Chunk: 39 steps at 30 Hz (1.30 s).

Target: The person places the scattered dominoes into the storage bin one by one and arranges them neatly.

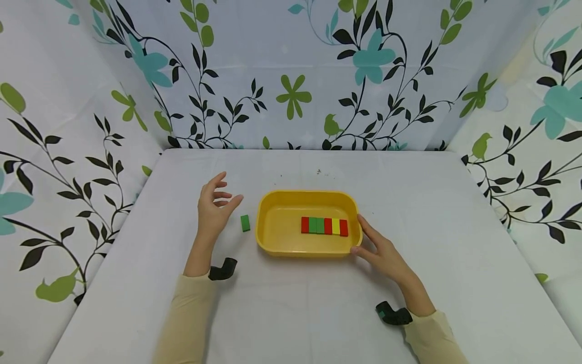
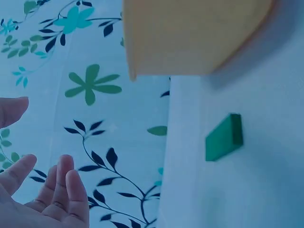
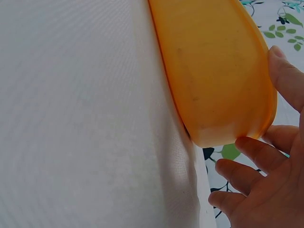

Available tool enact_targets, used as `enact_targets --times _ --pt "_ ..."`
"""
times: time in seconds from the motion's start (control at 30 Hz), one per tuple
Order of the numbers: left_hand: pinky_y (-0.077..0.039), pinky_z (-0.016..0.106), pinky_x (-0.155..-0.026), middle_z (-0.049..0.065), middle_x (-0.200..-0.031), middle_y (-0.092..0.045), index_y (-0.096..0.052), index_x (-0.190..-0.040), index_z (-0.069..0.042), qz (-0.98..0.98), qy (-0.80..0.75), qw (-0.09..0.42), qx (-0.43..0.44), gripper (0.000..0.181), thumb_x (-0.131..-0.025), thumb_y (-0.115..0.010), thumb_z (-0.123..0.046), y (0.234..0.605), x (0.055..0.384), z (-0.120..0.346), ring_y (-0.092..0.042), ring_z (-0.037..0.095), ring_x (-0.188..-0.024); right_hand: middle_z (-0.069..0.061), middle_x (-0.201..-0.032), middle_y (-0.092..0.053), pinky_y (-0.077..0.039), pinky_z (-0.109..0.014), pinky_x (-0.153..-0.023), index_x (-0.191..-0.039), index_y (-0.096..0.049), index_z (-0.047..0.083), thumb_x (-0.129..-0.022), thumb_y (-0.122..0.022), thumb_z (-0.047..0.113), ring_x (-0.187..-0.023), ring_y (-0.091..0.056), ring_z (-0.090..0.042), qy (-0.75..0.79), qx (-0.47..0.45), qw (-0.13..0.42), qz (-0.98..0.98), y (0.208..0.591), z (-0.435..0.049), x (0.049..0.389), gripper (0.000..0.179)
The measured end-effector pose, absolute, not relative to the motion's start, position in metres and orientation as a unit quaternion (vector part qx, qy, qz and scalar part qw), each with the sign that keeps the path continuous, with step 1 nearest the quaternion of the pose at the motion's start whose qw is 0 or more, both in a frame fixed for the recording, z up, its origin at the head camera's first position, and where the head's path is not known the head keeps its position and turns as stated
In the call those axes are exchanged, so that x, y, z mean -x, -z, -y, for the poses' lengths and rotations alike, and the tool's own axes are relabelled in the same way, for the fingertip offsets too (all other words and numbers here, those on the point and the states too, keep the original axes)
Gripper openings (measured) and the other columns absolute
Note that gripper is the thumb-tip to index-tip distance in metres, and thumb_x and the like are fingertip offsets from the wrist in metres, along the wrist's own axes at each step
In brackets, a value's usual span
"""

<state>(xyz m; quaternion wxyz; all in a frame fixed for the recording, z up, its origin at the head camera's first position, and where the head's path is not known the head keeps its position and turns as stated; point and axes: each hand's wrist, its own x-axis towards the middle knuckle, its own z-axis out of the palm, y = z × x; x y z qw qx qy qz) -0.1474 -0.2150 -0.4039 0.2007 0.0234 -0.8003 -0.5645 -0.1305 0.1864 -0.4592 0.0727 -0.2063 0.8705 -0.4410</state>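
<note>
A yellow tray (image 1: 282,247) stands on the white table, its side wall (image 3: 218,80) large in the right wrist view. Inside it, several small blocks (image 1: 324,226) in red, green and yellow lie in one row. At the tray's right end my right hand (image 1: 382,255) touches the rim and wall with extended fingertips. To the tray's left, a single green block (image 1: 245,223) lies on the table. My left hand (image 1: 214,207) hovers just left of that block with fingers spread, holding nothing. In the left wrist view the green block (image 2: 224,137) sits apart from the fingers.
The white tabletop (image 1: 291,308) stretches around the tray. A patterned cloth (image 1: 254,65) with leaves and flowers hangs behind it and along both sides. Each wrist wears a black strap-like mount, the left one (image 1: 223,269) close to the table.
</note>
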Motion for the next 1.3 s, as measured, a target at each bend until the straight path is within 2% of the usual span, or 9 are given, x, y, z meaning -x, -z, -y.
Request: enact_targets --times 0.13,0.23,0.37,0.57,0.67,0.9,1.1,1.3 --pt "-0.046 0.014 -0.078 0.021 -0.137 -0.044 -0.036 -0.151 -0.02 0.804 0.573 0.146 -0.058 0.079 -0.084 -0.076 -0.012 0.422 0.145 0.234 -0.055 0.029 -0.104 -0.015 -0.161 -0.023 -0.025 -0.059 -0.113 -0.157 -0.019 0.015 -0.092 -0.068 0.029 -0.147 -0.022 -0.041 0.441 0.209 0.071 -0.87 0.46 -0.186 0.131 0.083" --pt "-0.048 0.011 -0.074 0.021 -0.143 -0.038 -0.026 -0.155 -0.024 0.801 0.586 0.093 -0.077 0.088 -0.084 -0.077 -0.012 0.433 0.145 0.242 -0.052 0.03 -0.109 -0.015 -0.161 -0.023 -0.024 -0.059 -0.114 -0.157 -0.019 0.015 -0.092 -0.068 0.029 -0.147 -0.022 -0.04 0.444 0.208 0.072 -0.869 0.461 -0.186 0.131 0.083" --pt "-0.05 0.019 -0.077 0.021 -0.148 -0.032 -0.017 -0.157 -0.026 0.807 0.584 0.016 -0.082 0.1 -0.081 -0.079 -0.01 0.447 0.147 0.249 -0.049 0.033 -0.115 -0.014 -0.161 -0.023 -0.025 -0.059 -0.113 -0.157 -0.019 0.016 -0.092 -0.068 0.029 -0.147 -0.022 -0.04 0.445 0.207 0.075 -0.868 0.461 -0.186 0.131 0.083" --pt "-0.046 0.042 -0.093 0.023 -0.148 -0.032 -0.019 -0.156 -0.014 0.845 0.527 -0.055 -0.072 0.102 -0.076 -0.081 -0.006 0.46 0.148 0.247 -0.048 0.035 -0.115 -0.014 -0.161 -0.023 -0.026 -0.059 -0.113 -0.157 -0.019 0.016 -0.091 -0.068 0.029 -0.147 -0.022 -0.039 0.444 0.209 0.073 -0.868 0.46 -0.186 0.131 0.084" --pt "-0.043 0.042 -0.095 0.021 -0.145 -0.036 -0.026 -0.154 -0.01 0.862 0.498 -0.057 -0.076 0.098 -0.074 -0.082 -0.004 0.461 0.149 0.243 -0.048 0.033 -0.111 -0.014 -0.161 -0.023 -0.025 -0.059 -0.113 -0.157 -0.018 0.016 -0.091 -0.068 0.029 -0.147 -0.022 -0.039 0.443 0.21 0.073 -0.868 0.46 -0.186 0.131 0.084" --pt "-0.04 0.033 -0.084 0.016 -0.138 -0.042 -0.042 -0.146 -0.007 0.887 0.453 -0.028 -0.088 0.086 -0.071 -0.083 -0.002 0.469 0.151 0.236 -0.047 0.027 -0.101 -0.014 -0.161 -0.022 -0.025 -0.059 -0.113 -0.157 -0.018 0.016 -0.092 -0.068 0.028 -0.148 -0.021 -0.04 0.447 0.208 0.077 -0.866 0.458 -0.187 0.13 0.084" --pt "-0.04 0.033 -0.083 0.017 -0.136 -0.041 -0.049 -0.141 -0.005 0.898 0.431 -0.024 -0.088 0.078 -0.071 -0.083 -0.005 0.471 0.151 0.236 -0.05 0.028 -0.102 -0.014 -0.161 -0.023 -0.025 -0.06 -0.113 -0.157 -0.018 0.017 -0.091 -0.068 0.028 -0.147 -0.022 -0.04 0.447 0.209 0.073 -0.867 0.458 -0.186 0.13 0.083" --pt "-0.04 0.033 -0.083 0.018 -0.128 -0.044 -0.052 -0.138 -0.002 0.903 0.42 -0.025 -0.082 0.073 -0.072 -0.083 -0.007 0.471 0.151 0.236 -0.05 0.029 -0.101 -0.014 -0.161 -0.023 -0.026 -0.059 -0.113 -0.157 -0.019 0.016 -0.091 -0.068 0.028 -0.147 -0.022 -0.04 0.446 0.208 0.073 -0.867 0.458 -0.186 0.13 0.083"
